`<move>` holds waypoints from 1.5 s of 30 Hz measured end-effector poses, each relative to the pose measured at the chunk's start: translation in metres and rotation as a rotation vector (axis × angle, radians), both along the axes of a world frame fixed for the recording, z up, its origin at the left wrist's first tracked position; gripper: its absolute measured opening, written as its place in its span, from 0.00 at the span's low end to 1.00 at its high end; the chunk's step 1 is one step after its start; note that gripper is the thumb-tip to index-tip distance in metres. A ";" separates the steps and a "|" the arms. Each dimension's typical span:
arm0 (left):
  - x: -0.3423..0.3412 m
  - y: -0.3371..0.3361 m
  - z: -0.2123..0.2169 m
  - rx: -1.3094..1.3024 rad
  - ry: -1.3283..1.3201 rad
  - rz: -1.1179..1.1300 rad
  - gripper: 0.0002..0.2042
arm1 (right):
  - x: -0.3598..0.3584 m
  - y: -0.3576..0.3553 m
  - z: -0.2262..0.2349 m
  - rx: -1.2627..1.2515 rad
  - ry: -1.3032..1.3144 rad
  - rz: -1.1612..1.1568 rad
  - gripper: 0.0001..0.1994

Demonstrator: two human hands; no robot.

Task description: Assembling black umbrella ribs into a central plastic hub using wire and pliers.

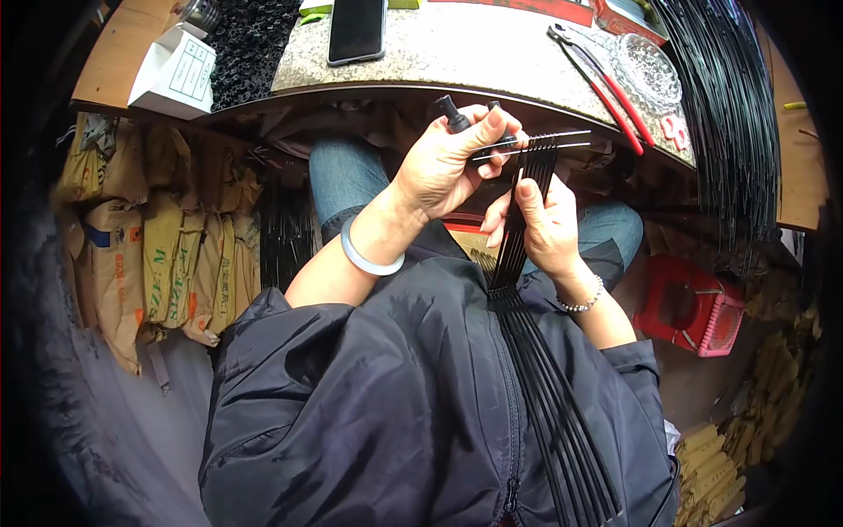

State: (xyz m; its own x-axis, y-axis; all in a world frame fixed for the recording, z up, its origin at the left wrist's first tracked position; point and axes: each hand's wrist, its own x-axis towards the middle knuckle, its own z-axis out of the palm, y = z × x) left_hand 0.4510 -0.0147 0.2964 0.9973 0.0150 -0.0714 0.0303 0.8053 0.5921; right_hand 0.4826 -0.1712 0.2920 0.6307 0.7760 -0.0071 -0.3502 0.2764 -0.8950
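My left hand (439, 171) is closed around a black-handled tool (452, 116), from which two thin metal prongs (571, 135) point to the right. The tops of a row of thin black rods (558, 386), which look like umbrella ribs, meet the prongs; whether they are threaded on them I cannot tell. With thumb and fingers, my right hand (553, 230) grips this bundle just below the prongs. The rods draw together at a narrow dark band, then fan out down over my dark jacket (378, 395).
Ahead, a speckled worktop (492, 53) carries a phone (357, 31), red-handled pliers (606, 92), a glass dish (645, 70) and small black parts (250, 53). Long black rods (729, 114) hang over its right end. Sacks (114, 255) stand left; a red plastic stool (680, 303) sits right.
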 end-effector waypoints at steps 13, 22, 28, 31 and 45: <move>0.005 -0.005 0.015 0.188 -0.039 0.062 0.19 | 0.002 -0.002 0.001 0.004 0.018 -0.023 0.18; 0.009 -0.002 0.011 0.113 0.037 0.039 0.15 | 0.007 -0.004 -0.004 0.010 0.020 0.002 0.18; 0.010 -0.005 0.010 0.107 0.005 0.073 0.12 | 0.008 -0.003 -0.001 0.024 0.046 0.003 0.18; 0.012 -0.004 0.008 0.103 0.022 0.066 0.11 | 0.007 -0.003 -0.006 -0.036 -0.029 -0.017 0.19; 0.009 -0.006 0.005 0.138 -0.023 0.026 0.09 | 0.008 -0.005 -0.007 -0.034 -0.045 -0.015 0.17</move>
